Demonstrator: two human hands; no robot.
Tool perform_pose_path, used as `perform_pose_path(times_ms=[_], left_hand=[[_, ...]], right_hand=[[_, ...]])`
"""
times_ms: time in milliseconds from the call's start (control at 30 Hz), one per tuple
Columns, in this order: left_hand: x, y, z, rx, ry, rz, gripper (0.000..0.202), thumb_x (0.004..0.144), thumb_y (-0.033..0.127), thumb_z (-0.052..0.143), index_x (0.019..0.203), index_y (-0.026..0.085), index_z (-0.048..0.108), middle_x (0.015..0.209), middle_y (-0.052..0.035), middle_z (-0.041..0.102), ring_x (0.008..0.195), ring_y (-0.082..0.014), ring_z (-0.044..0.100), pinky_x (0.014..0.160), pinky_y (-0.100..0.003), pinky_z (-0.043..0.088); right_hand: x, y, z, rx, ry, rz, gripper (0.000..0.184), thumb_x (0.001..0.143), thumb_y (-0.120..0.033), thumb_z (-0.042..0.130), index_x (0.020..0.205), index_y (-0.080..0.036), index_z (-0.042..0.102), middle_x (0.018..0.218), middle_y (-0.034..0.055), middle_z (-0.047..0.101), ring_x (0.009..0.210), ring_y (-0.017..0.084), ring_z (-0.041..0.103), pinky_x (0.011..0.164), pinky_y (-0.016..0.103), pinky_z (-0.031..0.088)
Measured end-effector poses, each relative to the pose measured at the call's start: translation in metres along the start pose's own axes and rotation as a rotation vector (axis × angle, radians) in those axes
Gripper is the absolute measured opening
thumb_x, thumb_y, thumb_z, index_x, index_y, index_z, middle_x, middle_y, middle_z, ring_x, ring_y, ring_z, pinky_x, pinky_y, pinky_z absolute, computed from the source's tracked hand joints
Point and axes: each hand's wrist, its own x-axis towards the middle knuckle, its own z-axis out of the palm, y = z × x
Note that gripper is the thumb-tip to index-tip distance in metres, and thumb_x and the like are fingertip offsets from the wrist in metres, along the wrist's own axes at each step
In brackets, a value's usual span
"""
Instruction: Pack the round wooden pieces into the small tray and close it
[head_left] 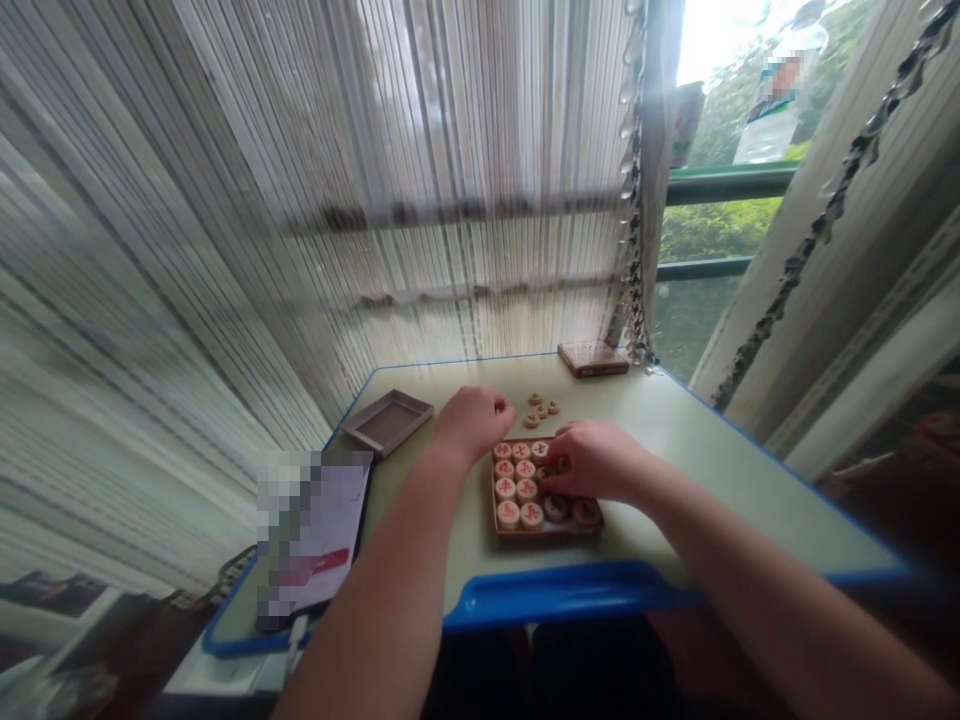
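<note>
A shallow box [546,532] stands on the table, holding rows of round wooden Chinese chess pieces [526,489]. Red characters mark those on its left side; darker ones sit at the right. My right hand [596,458] reaches over the box's right side, its fingers curled down on a Chinese chess piece [545,476] and partly covering others. By the box's far left corner, my left hand [474,422] is closed just above the table; whatever its fingers hold is hidden. Just beyond the box lie several loose Chinese chess pieces [541,411].
At the left lies an open, shallow box lid [386,422], with a tablet-like device [334,540] and its white cable nearer me. A flat brown box [592,358] rests at the far edge. Blue trim [570,590] borders the table. String curtains [450,250] hang behind it.
</note>
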Motion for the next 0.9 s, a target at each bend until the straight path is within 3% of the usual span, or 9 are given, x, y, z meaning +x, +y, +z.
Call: perform_pose_path(times_ms=[300, 433, 700, 900], left_hand=[[0.0037, -0.0038, 0.0108, 0.073, -0.072, -0.029, 0.031, 0.074, 0.036, 0.043, 0.077, 0.021, 0.07, 0.074, -0.0068, 0.067, 0.066, -0.0159, 0.058, 0.055, -0.024, 0.038], [0.0029, -0.0035, 0.0092, 0.061, -0.07, -0.037, 0.032, 0.075, 0.035, 0.043, 0.081, 0.021, 0.07, 0.077, -0.007, 0.067, 0.068, -0.0162, 0.058, 0.059, -0.024, 0.04], [0.0037, -0.005, 0.0107, 0.038, -0.086, -0.03, 0.031, 0.076, 0.036, 0.044, 0.081, 0.02, 0.071, 0.078, -0.0084, 0.067, 0.07, -0.0179, 0.059, 0.061, -0.026, 0.042], [0.0043, -0.0063, 0.0126, 0.023, -0.107, -0.049, 0.029, 0.075, 0.035, 0.047, 0.078, 0.019, 0.071, 0.076, -0.0086, 0.067, 0.069, -0.0178, 0.06, 0.059, -0.025, 0.041]], right_hand=[[-0.0019, -0.0028, -0.0002, 0.019, 0.007, -0.007, 0.021, 0.07, -0.042, 0.055, 0.068, -0.024, 0.066, 0.074, 0.002, 0.064, 0.065, 0.015, 0.054, 0.051, 0.025, 0.026], [-0.004, -0.0033, -0.0041, 0.097, 0.036, -0.04, 0.018, 0.07, -0.036, 0.055, 0.08, -0.028, 0.067, 0.078, 0.0002, 0.064, 0.069, 0.014, 0.054, 0.054, 0.024, 0.029], [-0.0021, -0.0072, -0.004, 0.012, -0.024, 0.082, 0.032, 0.072, -0.05, 0.052, 0.067, -0.023, 0.067, 0.074, 0.0043, 0.064, 0.066, 0.016, 0.055, 0.053, 0.025, 0.03], [-0.0039, -0.0056, -0.0062, 0.075, -0.007, -0.031, 0.017, 0.07, -0.034, 0.058, 0.081, -0.025, 0.067, 0.081, 0.0032, 0.065, 0.083, 0.018, 0.055, 0.064, 0.024, 0.036]])
